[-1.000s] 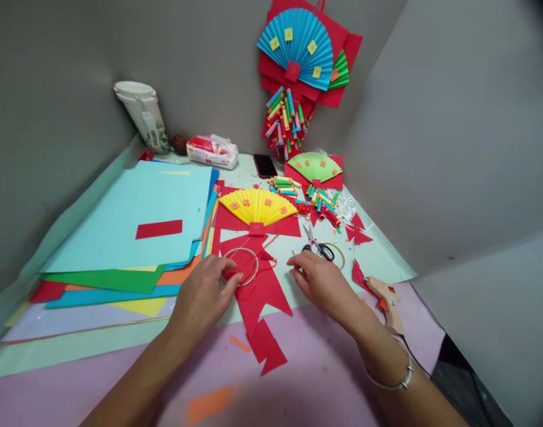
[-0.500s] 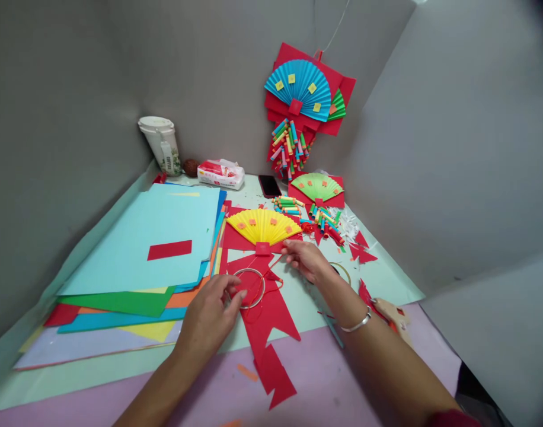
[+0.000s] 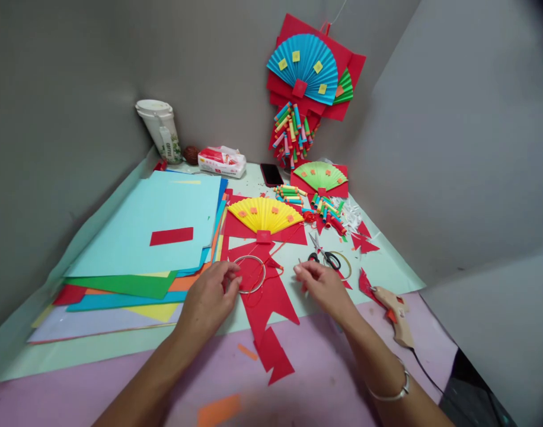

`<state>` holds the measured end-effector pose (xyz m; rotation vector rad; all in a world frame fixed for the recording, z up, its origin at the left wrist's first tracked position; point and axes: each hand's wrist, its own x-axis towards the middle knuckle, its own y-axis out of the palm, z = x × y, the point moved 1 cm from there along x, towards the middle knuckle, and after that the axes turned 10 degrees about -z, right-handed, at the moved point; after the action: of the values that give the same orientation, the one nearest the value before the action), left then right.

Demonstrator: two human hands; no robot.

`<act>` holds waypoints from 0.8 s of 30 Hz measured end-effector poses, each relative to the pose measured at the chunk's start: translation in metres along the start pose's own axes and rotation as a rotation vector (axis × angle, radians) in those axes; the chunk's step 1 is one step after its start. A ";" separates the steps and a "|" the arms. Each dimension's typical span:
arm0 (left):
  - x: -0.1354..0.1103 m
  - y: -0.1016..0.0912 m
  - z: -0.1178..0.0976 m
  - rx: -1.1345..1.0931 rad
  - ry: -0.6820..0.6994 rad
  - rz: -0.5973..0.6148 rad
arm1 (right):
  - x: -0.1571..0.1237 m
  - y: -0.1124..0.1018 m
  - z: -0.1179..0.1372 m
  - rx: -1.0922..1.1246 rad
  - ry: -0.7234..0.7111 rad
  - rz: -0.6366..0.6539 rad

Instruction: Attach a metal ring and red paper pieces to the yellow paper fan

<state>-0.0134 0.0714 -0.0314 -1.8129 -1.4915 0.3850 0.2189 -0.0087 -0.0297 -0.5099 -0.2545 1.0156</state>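
My left hand (image 3: 213, 293) is closed on the left edge of a thin silvery ring (image 3: 264, 274), which has red cord (image 3: 278, 271) looped about it. The ring lies over red paper strips (image 3: 274, 299) with notched ends. My right hand (image 3: 322, 287) is held in a pinch, right of the ring; whatever sits at its fingertips is too small to make out. Beyond both hands is a pleated yellow paper fan (image 3: 267, 214) with small orange squares, on red paper. Black-handled scissors (image 3: 331, 260) lie just past my right fingers, beside a roll of tape (image 3: 348, 270).
Coloured paper sheets (image 3: 138, 219) are stacked at left. A glue gun (image 3: 398, 320) lies at right, its cord trailing off the edge. Farther back are a cup (image 3: 162, 130), a tissue pack (image 3: 222, 162), a phone (image 3: 271, 175), a green fan (image 3: 320, 176) and a hanging fan decoration (image 3: 302, 71).
My right hand has drawn back from beside the yellow fan toward me and a little right, uncovering the scissors. My left hand stays at the ring. The view has tilted slightly downward.
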 end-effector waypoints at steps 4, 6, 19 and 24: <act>-0.002 0.009 0.000 0.019 0.038 0.005 | -0.018 0.009 -0.005 -0.168 -0.196 0.046; -0.003 0.013 0.000 0.031 0.061 0.013 | -0.023 0.013 -0.006 -0.222 -0.285 0.074; -0.004 0.023 0.001 0.093 0.013 -0.036 | -0.033 0.011 -0.010 -0.348 -0.328 0.157; -0.003 0.022 -0.002 0.079 -0.010 -0.052 | -0.028 0.011 -0.006 -0.347 -0.351 0.133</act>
<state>0.0029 0.0670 -0.0463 -1.7095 -1.5061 0.4221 0.1993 -0.0299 -0.0393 -0.6667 -0.7266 1.1965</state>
